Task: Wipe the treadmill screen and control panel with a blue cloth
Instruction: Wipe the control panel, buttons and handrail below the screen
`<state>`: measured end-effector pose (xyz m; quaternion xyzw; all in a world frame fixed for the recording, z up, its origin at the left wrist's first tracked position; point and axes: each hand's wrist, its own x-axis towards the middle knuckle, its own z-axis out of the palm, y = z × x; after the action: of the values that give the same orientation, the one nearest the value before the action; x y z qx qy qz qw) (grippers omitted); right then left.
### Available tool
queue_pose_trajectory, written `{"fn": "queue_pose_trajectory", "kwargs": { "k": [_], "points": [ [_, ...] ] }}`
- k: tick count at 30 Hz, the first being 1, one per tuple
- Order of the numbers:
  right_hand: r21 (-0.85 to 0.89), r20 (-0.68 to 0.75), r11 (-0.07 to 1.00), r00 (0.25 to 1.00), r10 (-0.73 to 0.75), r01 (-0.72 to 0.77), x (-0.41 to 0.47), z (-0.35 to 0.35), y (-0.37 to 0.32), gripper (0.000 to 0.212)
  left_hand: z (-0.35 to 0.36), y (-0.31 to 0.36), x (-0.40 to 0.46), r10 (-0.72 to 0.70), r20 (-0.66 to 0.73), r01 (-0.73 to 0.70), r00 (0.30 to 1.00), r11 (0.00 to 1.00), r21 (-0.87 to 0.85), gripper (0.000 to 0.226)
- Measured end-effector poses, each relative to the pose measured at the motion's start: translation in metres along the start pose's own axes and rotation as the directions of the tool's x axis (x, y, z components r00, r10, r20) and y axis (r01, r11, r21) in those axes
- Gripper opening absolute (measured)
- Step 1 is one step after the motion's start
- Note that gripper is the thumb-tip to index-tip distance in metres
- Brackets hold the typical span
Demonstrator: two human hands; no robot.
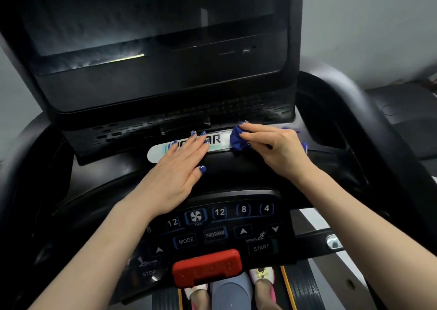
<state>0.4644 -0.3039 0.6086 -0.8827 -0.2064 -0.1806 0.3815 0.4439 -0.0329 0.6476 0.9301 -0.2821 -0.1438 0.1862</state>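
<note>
Head view, looking down over a treadmill console. The right hand (275,147) presses a bunched blue cloth (239,140) onto the right end of the white logo strip (156,152), just below the vented base of the screen (151,26); its fingers curl over the cloth and grip it, and a further fold of blue shows past the hand's far side. The left hand (176,170) lies flat on the black ledge — fingers straight and together, tips overlapping the middle of the logo strip, thumb spread toward the right, holding nothing. The two hands are near each other but apart.

The screen is dark and tilted back, with pale reflections across its lower left. Below the hands sits the control panel (220,229), untouched: numbered keys, a fan key, MODE, PROGRAM, arrow keys and START are legible. A red safety clip (207,268) is mounted at the panel's lower edge. Beneath it, the person's knee and two slippered feet (262,277) stand on the belt (305,288) — partly hidden by the console.
</note>
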Motion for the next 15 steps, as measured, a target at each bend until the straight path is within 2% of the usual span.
{"fn": "queue_pose_trajectory", "kwargs": {
  "k": [3,8,12,15],
  "points": [
    [0.012,0.029,1.000,0.999,-0.022,0.021,-0.006,-0.010,0.009,0.025,0.001,0.004,0.007,-0.003,-0.008,0.003,1.000,1.000,-0.015,0.070],
    [0.027,-0.064,0.999,0.998,0.026,-0.025,-0.010,-0.018,0.020,0.024,0.007,0.019,0.020,0.016,-0.013,-0.016,1.000,0.999,-0.039,0.067],
    [0.048,0.003,0.999,1.000,0.006,-0.006,-0.021,-0.031,0.033,0.025,0.010,0.019,0.022,0.003,-0.022,-0.004,1.000,0.999,-0.033,0.066],
    [0.039,-0.053,0.996,0.995,0.079,-0.077,-0.026,-0.045,0.048,0.028,0.010,0.020,0.022,-0.010,-0.021,0.009,1.000,1.000,-0.019,0.065]
  ]
}}
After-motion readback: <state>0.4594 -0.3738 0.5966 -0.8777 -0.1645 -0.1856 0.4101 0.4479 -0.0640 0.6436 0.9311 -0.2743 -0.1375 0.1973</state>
